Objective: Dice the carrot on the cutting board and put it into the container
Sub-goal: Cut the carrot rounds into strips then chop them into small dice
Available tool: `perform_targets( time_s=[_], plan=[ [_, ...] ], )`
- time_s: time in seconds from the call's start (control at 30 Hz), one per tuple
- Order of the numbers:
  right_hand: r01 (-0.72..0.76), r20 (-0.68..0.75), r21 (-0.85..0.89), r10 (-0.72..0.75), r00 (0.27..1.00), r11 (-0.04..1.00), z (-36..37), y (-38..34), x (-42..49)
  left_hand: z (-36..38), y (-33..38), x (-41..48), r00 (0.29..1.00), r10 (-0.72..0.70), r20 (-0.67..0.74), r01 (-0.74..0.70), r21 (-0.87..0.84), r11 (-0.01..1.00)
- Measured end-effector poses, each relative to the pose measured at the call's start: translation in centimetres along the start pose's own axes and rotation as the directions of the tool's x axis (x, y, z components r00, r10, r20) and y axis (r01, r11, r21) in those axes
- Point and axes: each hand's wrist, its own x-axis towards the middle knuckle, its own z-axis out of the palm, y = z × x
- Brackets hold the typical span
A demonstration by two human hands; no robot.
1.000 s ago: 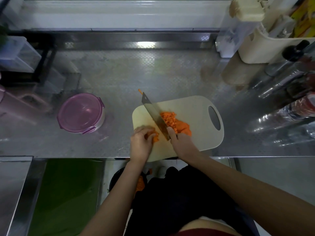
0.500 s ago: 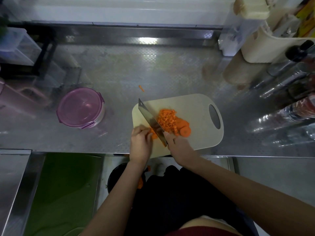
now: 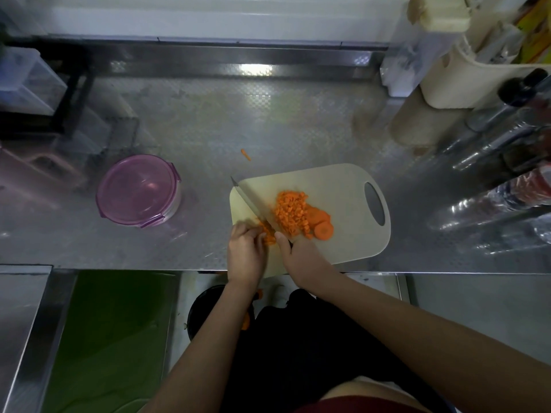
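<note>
Grips a flat steel knife (image 3: 253,204), right hand (image 3: 301,254) fingers curled round the handle; pins carrot (image 3: 268,235) under bent left hand (image 3: 246,251) fingers. Small orange dice (image 3: 290,213) beside round slices (image 3: 323,231) on the smooth pale board (image 3: 351,245). Round purple-lidded container (image 3: 138,190) well left on embossed steel tabletop (image 3: 208,129).

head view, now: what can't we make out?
Knife handle: buried in the right hand.
Carrot piece being cut: the left hand covers most of it, so the remaining length is unknown.
Container: purple lid on, contents unclear through it.
Cutting board near corner: behind both wrists.
Bottles at right: blurred, cut off by the frame edge.
</note>
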Motion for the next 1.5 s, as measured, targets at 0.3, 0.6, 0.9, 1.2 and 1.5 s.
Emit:
perform_targets(
  time_s=[0.3,0.6,0.9,1.2,1.5],
  plan=[
    [-0.014,0.006,-0.015,0.014,1.000,1.000,-0.8,-0.6,1.2,-0.1,0.0,0.0,1.000,-0.011,-0.009,0.011,-0.025,1.000],
    [-0.046,0.013,0.052,0.046,0.999,0.998,-3.0,0.5,1.3,0.1,1.0,-0.2,0.999,-0.032,0.025,0.033,-0.060,0.998],
    [-0.010,0.064,0.058,0.007,0.998,0.998,-4.4,0.2,-0.1,-1.3,-0.5,-1.2,0.979,0.024,0.205,-0.044,0.090,0.995],
    [-0.015,0.088,0.010,0.014,0.996,1.000,-4.4,-0.1,-1.0,-0.7,1.2,-0.6,0.978,-0.053,0.200,0.067,-0.065,0.996],
    [-0.010,0.085,0.002,0.010,0.996,1.000,-4.2,0.3,-1.3,-0.4,2.3,-0.7,0.985,-0.097,0.141,0.112,-0.102,0.988]
  ],
)
